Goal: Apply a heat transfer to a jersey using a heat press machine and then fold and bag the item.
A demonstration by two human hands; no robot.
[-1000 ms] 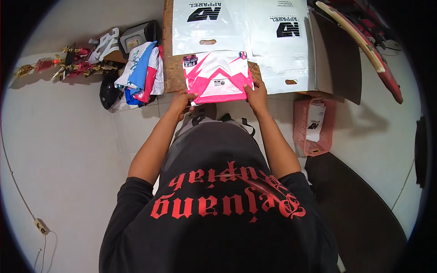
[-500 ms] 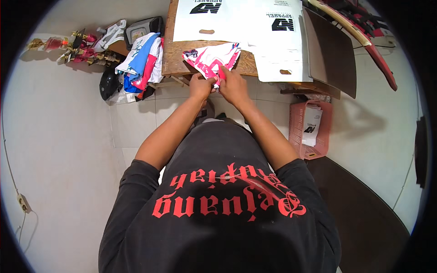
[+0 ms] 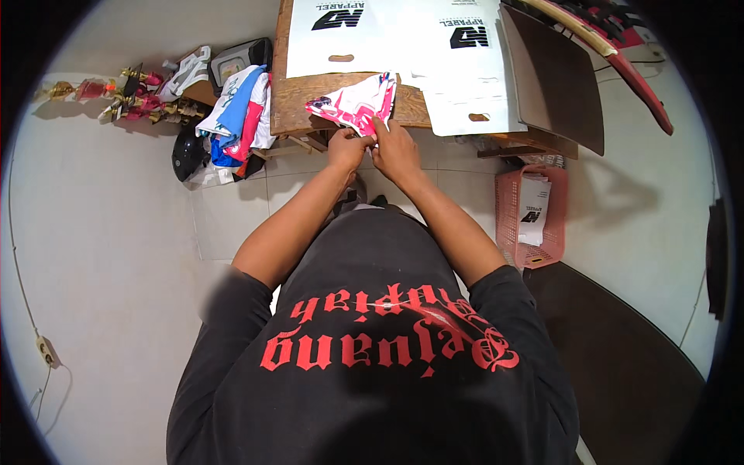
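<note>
A pink-and-white patterned cloth [image 3: 364, 99] lies partly over the near edge of the wooden table [image 3: 291, 99], spread in a rough triangle with its narrow end toward me. At that narrow end my left hand [image 3: 346, 149] pinches the fabric, fingers closed. Right beside it, my right hand [image 3: 396, 152] grips the same end, thumb and fingers pressed on the cloth. The two hands almost touch. Beyond the cloth are a flat white bag [image 3: 372, 50] with a cut-out handle and, to its right, another white bag [image 3: 465, 77].
Folded clothes [image 3: 246, 116] are piled left of the table near a black helmet [image 3: 187, 153] and trophies [image 3: 143, 105]. A dark board [image 3: 556, 85] leans out at the right, beside a long red-and-cream curved piece [image 3: 637, 87]. Below stands a pink basket [image 3: 507, 221] holding white bags.
The near end of the cloth is drawn more tightly between my hands, and its hanging tip shows less. My view has shifted slightly. Both hands keep their hold in nearly the same place.
</note>
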